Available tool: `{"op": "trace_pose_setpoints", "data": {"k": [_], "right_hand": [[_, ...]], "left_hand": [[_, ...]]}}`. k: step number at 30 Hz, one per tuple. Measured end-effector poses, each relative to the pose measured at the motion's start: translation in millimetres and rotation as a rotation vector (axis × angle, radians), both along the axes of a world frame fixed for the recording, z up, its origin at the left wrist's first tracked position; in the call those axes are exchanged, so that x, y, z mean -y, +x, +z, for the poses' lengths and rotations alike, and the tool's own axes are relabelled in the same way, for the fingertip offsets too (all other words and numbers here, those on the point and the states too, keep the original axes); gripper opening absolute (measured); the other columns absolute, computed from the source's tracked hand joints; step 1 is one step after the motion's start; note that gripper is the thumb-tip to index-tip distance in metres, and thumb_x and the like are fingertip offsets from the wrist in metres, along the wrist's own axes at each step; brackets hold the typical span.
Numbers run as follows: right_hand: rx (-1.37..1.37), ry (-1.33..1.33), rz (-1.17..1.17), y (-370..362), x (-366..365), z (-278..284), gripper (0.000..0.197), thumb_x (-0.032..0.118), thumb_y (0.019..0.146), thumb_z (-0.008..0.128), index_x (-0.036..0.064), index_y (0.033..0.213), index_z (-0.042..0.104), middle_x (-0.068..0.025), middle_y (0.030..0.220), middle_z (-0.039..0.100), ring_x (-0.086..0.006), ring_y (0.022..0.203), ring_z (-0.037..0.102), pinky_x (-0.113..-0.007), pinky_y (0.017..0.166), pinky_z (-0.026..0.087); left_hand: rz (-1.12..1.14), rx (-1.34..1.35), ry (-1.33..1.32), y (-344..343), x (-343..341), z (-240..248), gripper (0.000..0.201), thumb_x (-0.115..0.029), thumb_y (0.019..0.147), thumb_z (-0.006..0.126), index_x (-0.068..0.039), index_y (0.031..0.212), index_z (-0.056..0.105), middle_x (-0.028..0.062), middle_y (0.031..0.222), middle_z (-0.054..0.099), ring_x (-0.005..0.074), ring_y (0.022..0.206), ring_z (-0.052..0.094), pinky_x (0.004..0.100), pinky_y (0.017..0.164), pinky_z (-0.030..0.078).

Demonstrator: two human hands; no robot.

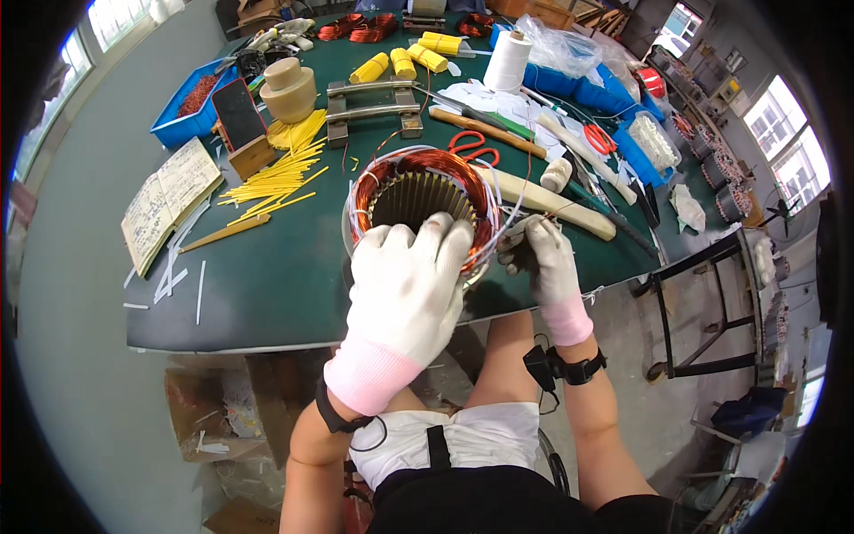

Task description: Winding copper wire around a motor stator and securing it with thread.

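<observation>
A motor stator [422, 194] with a ring of copper windings and white lacing stands at the near edge of the green table. Over its near rim lies my left hand [407, 283], in a white glove with a pink cuff. The fingers curl into the bore and grip the rim; the thumb is mostly hidden. Just right of the stator, my right hand [547, 258], gloved alike, is closed in a pinch on thin wire leads [525, 224]. Where the leads end is hard to make out. Behind the pinch lies a pale wooden mallet-like bar [556, 203].
Red-handled scissors [474, 147], a wooden stick [487, 133] and a white thread spool [507, 62] lie beyond the stator. Yellow strips [280, 182], an open notebook [171, 205] and a metal stand [374, 111] are to the left. Blue bins [654, 147] line the right.
</observation>
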State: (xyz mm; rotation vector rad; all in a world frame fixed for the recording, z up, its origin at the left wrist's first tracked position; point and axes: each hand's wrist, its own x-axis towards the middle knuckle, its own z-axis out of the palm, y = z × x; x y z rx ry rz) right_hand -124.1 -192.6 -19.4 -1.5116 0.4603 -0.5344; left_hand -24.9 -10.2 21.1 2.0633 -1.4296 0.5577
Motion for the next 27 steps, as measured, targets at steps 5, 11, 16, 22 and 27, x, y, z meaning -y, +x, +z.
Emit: {"op": "trace_pose_setpoints", "data": {"k": [5, 11, 16, 22, 27], "right_hand": [[0.286, -0.343, -0.136, -23.6, -18.9, -6.0, 0.020, 0.008, 0.092, 0.041, -0.0018, 0.085, 0.057, -0.0094, 0.078, 0.063, -0.0131, 0.067, 0.056, -0.027, 0.062, 0.047], [0.338, 1.166, 0.240, 19.0, -2.2, -22.4, 0.017, 0.022, 0.095, 0.049, 0.0075, 0.089, 0.054, 0.0011, 0.071, 0.051, -0.0072, 0.053, 0.045, -0.020, 0.045, 0.036], [0.502, 1.634, 0.472, 28.2, 6.2, -11.1, 0.017, 0.020, 0.098, 0.049, 0.0053, 0.101, 0.057, 0.0056, 0.071, 0.051, -0.0027, 0.055, 0.046, -0.016, 0.044, 0.039], [0.272, 0.484, 0.341, 19.8, -12.6, 10.9, 0.031, 0.022, 0.097, 0.048, 0.0030, 0.121, 0.054, -0.0062, 0.094, 0.064, -0.0099, 0.079, 0.061, -0.022, 0.067, 0.050], [0.336, -0.406, 0.015, 9.2, -35.1, 32.4, 0.029, 0.008, 0.091, 0.048, 0.0049, 0.118, 0.058, -0.0154, 0.104, 0.063, -0.0260, 0.096, 0.062, -0.034, 0.084, 0.049]], "left_hand": [[0.068, 0.024, 0.031, -18.2, 18.6, -2.5, 0.045, -0.013, 0.074, 0.065, -0.005, 0.117, 0.055, 0.0097, 0.103, 0.062, 0.0258, 0.087, 0.057, 0.0391, 0.079, 0.039], [0.142, 0.117, -0.043, -12.5, 14.5, -12.7, 0.034, -0.017, 0.076, 0.065, -0.006, 0.108, 0.059, 0.0080, 0.087, 0.064, 0.0257, 0.076, 0.058, 0.0389, 0.072, 0.040], [0.141, 0.062, -0.050, -18.2, 23.4, -7.7, 0.026, -0.012, 0.079, 0.062, -0.005, 0.104, 0.064, 0.0079, 0.084, 0.064, 0.0246, 0.074, 0.057, 0.0366, 0.072, 0.040], [0.183, 0.109, -0.105, -14.6, 25.8, -15.6, 0.021, -0.008, 0.081, 0.058, -0.004, 0.101, 0.066, 0.0087, 0.082, 0.063, 0.0247, 0.071, 0.056, 0.0362, 0.070, 0.040], [0.204, 0.161, -0.136, -11.1, 29.2, -20.1, 0.019, -0.013, 0.081, 0.061, -0.005, 0.098, 0.064, 0.0074, 0.075, 0.060, 0.0236, 0.068, 0.054, 0.0368, 0.068, 0.039]]}}
